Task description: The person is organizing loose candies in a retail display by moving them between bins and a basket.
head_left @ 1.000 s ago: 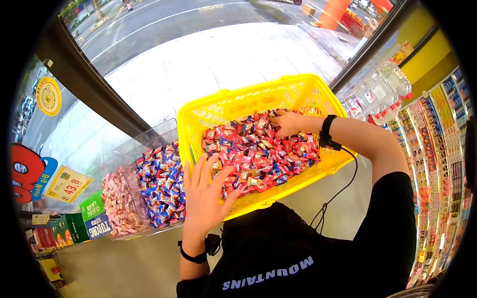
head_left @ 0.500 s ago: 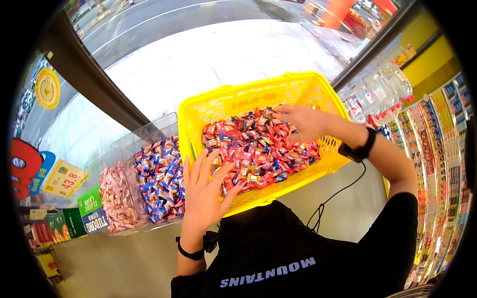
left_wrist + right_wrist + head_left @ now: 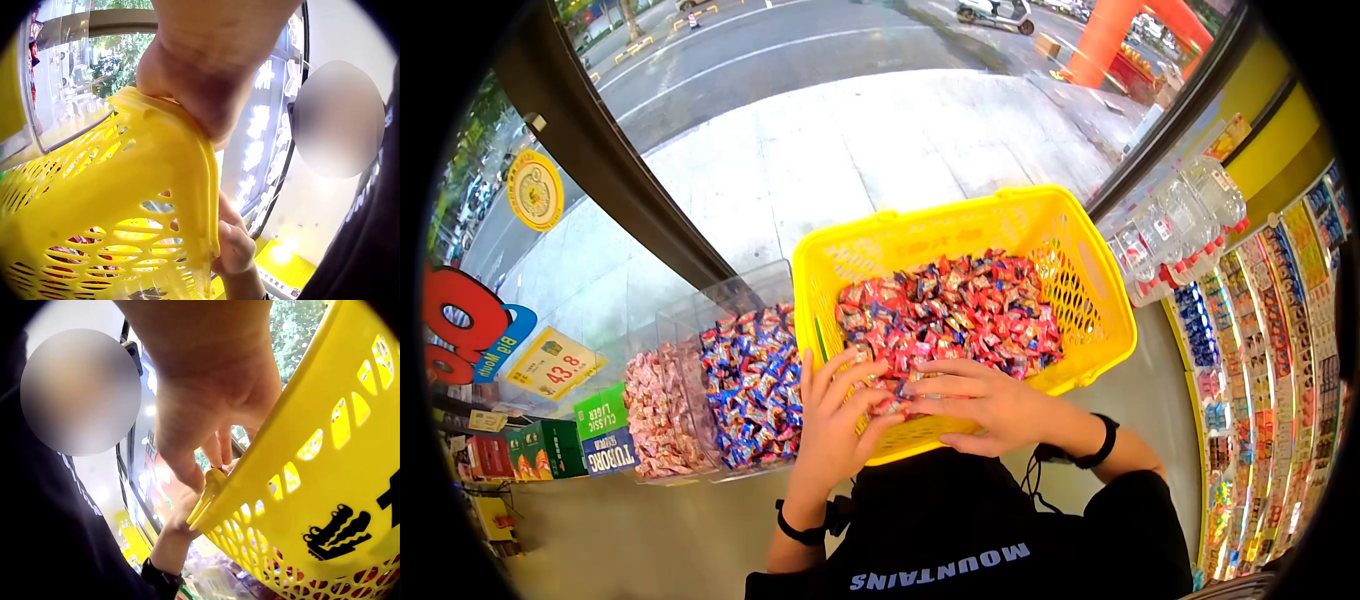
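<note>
A yellow plastic basket (image 3: 1088,240) with slotted walls holds a heap of small wrapped candies (image 3: 960,300), mostly red with some blue and brown. My left hand (image 3: 830,425) lies over the basket's near left corner, its fingers spread and reaching over the candies. In the left wrist view its wrist and palm edge are right at the rim (image 3: 209,169). My right hand (image 3: 980,405) reaches over the front rim, fingers extended toward the left hand above the near candies. Its thumb is close to the rim in the right wrist view, where the fingertips are partly hidden.
Left of the basket, clear bins hold blue-wrapped candies (image 3: 752,385) and pink-wrapped candies (image 3: 662,410). Beer cartons (image 3: 607,430) and a price sign (image 3: 557,363) stand farther left. Water bottles (image 3: 1185,220) and stocked shelves (image 3: 1280,380) line the right; a window faces the street.
My right hand has moved from the far right part of the candy heap to the front rim beside the left hand. The left hand has stayed at its corner. The head view has shifted slightly.
</note>
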The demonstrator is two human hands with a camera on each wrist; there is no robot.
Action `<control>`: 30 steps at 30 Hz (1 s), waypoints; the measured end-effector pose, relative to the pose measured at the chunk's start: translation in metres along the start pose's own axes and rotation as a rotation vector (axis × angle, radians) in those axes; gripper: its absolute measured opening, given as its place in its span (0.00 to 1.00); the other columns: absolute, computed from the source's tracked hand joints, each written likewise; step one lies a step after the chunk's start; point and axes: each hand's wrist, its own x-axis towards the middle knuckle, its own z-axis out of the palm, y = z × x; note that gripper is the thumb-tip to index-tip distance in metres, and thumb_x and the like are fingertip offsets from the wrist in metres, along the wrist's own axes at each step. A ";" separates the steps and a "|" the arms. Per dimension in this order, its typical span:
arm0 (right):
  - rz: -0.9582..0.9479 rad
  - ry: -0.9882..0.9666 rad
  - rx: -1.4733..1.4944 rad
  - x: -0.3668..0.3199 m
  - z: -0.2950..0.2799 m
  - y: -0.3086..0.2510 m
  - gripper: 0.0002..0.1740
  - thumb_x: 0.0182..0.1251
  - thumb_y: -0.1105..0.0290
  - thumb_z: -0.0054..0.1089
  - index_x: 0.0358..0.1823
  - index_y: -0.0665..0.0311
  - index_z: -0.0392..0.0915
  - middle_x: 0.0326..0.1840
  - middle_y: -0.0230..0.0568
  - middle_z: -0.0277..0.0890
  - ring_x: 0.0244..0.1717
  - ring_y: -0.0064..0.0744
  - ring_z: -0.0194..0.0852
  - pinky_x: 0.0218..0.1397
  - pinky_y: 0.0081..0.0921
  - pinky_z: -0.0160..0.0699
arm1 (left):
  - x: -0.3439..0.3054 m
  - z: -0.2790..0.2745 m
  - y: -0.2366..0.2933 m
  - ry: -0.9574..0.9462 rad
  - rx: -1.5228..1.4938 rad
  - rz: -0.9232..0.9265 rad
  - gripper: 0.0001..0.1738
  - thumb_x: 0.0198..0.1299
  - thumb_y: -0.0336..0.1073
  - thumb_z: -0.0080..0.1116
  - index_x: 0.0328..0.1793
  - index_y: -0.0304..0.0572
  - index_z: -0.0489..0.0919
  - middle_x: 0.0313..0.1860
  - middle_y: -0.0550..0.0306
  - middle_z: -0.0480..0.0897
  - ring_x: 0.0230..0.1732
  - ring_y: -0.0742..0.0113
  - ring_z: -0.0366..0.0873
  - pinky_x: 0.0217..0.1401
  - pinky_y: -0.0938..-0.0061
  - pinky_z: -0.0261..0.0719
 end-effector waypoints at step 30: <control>0.071 0.298 -0.113 0.017 0.035 0.015 0.15 0.69 0.69 0.78 0.54 0.61 0.86 0.69 0.44 0.80 0.70 0.52 0.81 0.71 0.45 0.82 | -0.004 0.003 0.021 0.104 0.197 -0.049 0.15 0.55 0.46 0.85 0.49 0.60 0.96 0.64 0.64 0.88 0.74 0.51 0.76 0.90 0.34 0.52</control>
